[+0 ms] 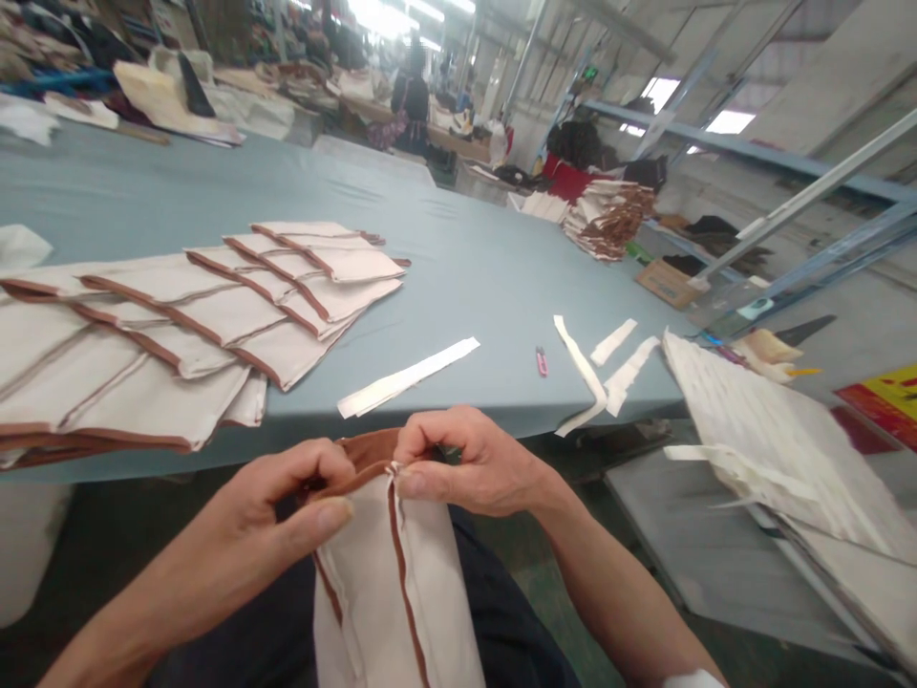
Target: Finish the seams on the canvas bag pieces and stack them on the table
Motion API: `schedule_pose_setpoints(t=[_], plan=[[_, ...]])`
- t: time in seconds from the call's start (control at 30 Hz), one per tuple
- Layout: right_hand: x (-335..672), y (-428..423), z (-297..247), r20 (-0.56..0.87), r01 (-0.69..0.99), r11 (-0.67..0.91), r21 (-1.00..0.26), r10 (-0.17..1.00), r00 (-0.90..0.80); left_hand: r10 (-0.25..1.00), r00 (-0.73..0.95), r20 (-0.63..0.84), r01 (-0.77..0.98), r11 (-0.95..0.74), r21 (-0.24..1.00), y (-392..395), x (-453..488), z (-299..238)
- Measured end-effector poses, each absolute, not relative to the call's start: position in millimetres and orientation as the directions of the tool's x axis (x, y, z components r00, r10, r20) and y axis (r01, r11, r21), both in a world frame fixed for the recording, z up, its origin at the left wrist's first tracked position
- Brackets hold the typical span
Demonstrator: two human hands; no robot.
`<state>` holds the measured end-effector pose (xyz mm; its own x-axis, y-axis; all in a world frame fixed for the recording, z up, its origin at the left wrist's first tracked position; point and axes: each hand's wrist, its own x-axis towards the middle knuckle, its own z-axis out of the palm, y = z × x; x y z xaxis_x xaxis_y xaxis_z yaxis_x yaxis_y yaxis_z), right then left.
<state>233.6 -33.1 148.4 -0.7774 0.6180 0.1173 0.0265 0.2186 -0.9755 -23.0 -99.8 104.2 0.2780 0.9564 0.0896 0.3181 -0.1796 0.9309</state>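
Note:
A cream fabric piece with brown trim (373, 583) hangs over my lap, its brown-edged opening at the top. My left hand (287, 506) grips that edge on the left, thumb along the outside. At the top of a brown seam, my right hand (458, 463) pinches the edge between thumb and fingers. On the table just beyond lies a cream fabric strip (408, 377). Farther right is a small pink thread snipper (541, 361). Overlapping cream pieces with brown trim (215, 306) are spread at the left.
Loose cream strips (616, 368) lie on the blue-green table (487, 268) at the right. A bundle of cream and brown pieces (608, 215) stands at its far end. Beside the table, a board (780, 440) carries cream material. A person (411, 100) is in the background.

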Motion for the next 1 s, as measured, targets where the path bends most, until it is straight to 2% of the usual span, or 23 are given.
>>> schedule_pose_setpoints(t=[0.13, 0.33, 0.47, 0.7, 0.8, 1.0], plan=[[227, -25, 158, 0.157, -0.013, 0.238, -0.971, 0.596, -0.787, 0.955, 0.272, 0.123, 0.24, -0.19, 0.952, -92, -17, 110], [222, -14, 168, 0.175, 0.022, 0.333, -0.943, 0.549, -0.817, 0.924, 0.365, 0.117, 0.261, -0.222, 0.939, -79, -8, 136], [224, -14, 162, 0.142, 0.065, 0.339, -0.938, 0.55, -0.823, 0.922, 0.37, 0.112, 0.25, -0.215, 0.944, -81, -5, 139], [232, -15, 136, -0.011, 0.202, 0.299, -0.933, 0.534, -0.845, 0.923, 0.384, -0.028, 0.325, -0.107, 0.939, -88, -1, 117], [232, -14, 125, -0.053, 0.238, 0.285, -0.928, 0.533, -0.845, 0.925, 0.378, -0.031, 0.338, -0.107, 0.935, -88, 2, 109], [228, -20, 115, -0.021, 0.2, 0.276, -0.94, 0.54, -0.841, 0.932, 0.361, -0.042, 0.293, -0.07, 0.954, -94, -1, 97]])
